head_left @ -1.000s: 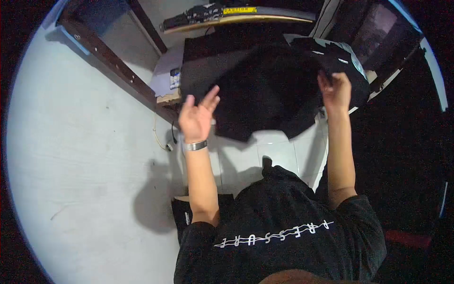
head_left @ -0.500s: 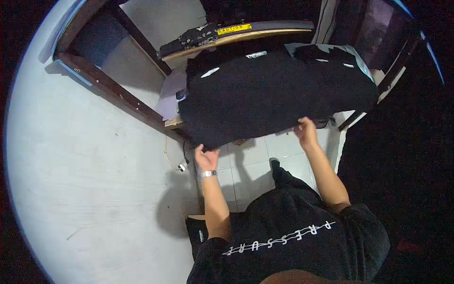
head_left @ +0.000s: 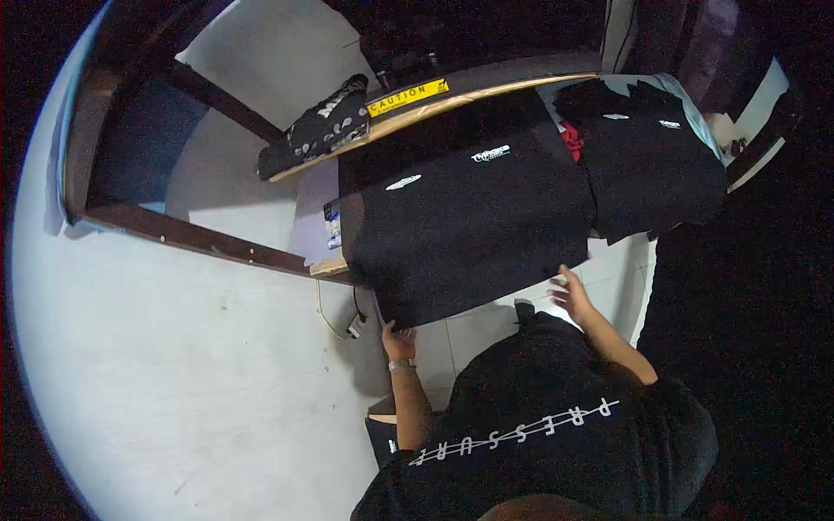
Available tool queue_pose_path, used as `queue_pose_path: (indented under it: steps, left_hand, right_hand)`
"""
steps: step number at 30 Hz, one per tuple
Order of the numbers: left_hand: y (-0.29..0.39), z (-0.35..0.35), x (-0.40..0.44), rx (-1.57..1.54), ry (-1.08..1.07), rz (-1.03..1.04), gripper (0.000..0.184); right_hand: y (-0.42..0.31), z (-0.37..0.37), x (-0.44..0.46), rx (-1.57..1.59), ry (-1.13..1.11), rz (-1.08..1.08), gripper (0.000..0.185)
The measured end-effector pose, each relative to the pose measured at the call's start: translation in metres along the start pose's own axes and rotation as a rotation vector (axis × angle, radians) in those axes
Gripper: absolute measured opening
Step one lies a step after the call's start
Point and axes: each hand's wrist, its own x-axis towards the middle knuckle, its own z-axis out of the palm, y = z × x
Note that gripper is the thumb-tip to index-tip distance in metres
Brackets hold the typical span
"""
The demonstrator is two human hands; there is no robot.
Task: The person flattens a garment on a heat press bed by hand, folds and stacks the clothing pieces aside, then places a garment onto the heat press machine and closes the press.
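A black cloth (head_left: 469, 217) with two small white prints lies spread over the table, its near edge hanging over the front. My left hand (head_left: 400, 341) is at the cloth's near left corner, fingers closed on the edge. Just off the near right corner, my right hand (head_left: 569, 293) has its fingers apart and holds nothing. A second black cloth (head_left: 651, 156) with white prints lies to the right, and a bit of red fabric (head_left: 572, 141) shows between the two.
Behind the cloths runs a wooden-edged board (head_left: 486, 89) with a yellow caution label (head_left: 407, 97) and a patterned black cloth (head_left: 326, 126). A white wall (head_left: 200, 365) stands at left. A cable with a plug (head_left: 356, 326) hangs below the table's left corner.
The black cloth was lifted and blurred, then came down flat, and its near edge is now lower. My right hand has come away from the edge. The view has shifted.
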Motion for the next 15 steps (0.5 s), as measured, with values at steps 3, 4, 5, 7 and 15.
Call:
queue_pose_path:
  steps: [3, 4, 5, 7, 15]
  left_hand:
    - [0.007, 0.017, 0.006, 0.045, 0.037, 0.046, 0.046]
    - [0.014, 0.032, -0.002, 0.058, 0.057, 0.064, 0.051]
    - [0.024, 0.048, -0.004, 0.072, 0.073, 0.086, 0.055]
    - [0.042, 0.060, -0.021, 0.059, 0.024, -0.004, 0.063]
    - [0.059, 0.037, 0.070, 0.565, -0.037, -0.079, 0.072]
  right_hand:
    - [-0.028, -0.031, 0.028, 0.026, 0.467, -0.185, 0.100]
    - [-0.037, -0.049, 0.049, -0.117, 0.587, -0.387, 0.099]
    - [-0.046, -0.066, 0.074, -0.257, 0.703, -0.589, 0.097]
    - [-0.085, -0.083, 0.080, -0.388, 0.507, -0.777, 0.091]
    - [-0.122, -0.035, 0.062, -0.302, 0.540, -0.674, 0.071]
